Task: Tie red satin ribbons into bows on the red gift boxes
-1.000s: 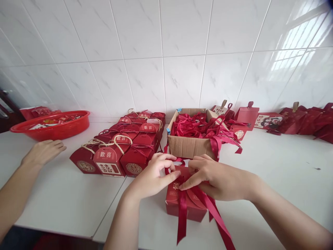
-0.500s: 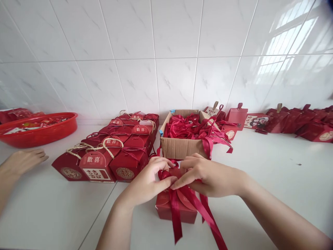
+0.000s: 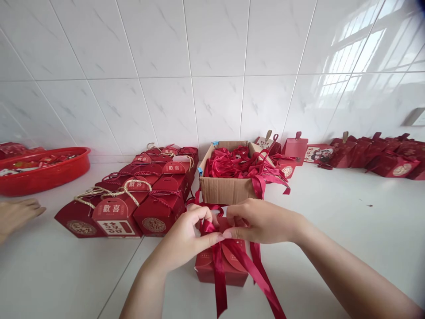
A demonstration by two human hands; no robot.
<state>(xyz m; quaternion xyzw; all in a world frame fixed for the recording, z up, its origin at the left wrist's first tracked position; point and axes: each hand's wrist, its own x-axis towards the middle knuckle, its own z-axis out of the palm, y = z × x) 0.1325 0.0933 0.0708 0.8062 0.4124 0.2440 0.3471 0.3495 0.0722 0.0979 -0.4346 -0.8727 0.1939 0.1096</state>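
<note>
A small red gift box (image 3: 222,271) stands on the white countertop in front of me, with a shiny dark-red ribbon (image 3: 219,283) over its top. My left hand (image 3: 191,237) pinches the ribbon at the top of the box, thumb and fingers closed on a loop. From the other side, my right hand (image 3: 259,221) grips the ribbon at the same spot, its thumb tip meeting the left thumb. Long ribbon tails hang down over the box's front and right side. The knot itself is mostly hidden by my fingers.
Behind the box, a cardboard box (image 3: 229,190) overflows with red ribbons. Rows of filled red boxes (image 3: 116,217) with rope handles stand at left. Further left are a red basin (image 3: 46,177) and another person's hand (image 3: 20,215). More red boxes (image 3: 395,164) line the wall at right.
My right hand's fingers have curled in and its thumb has come to the left thumb at the knot. The view has shifted slightly right; the other person's hand sits nearer the left edge.
</note>
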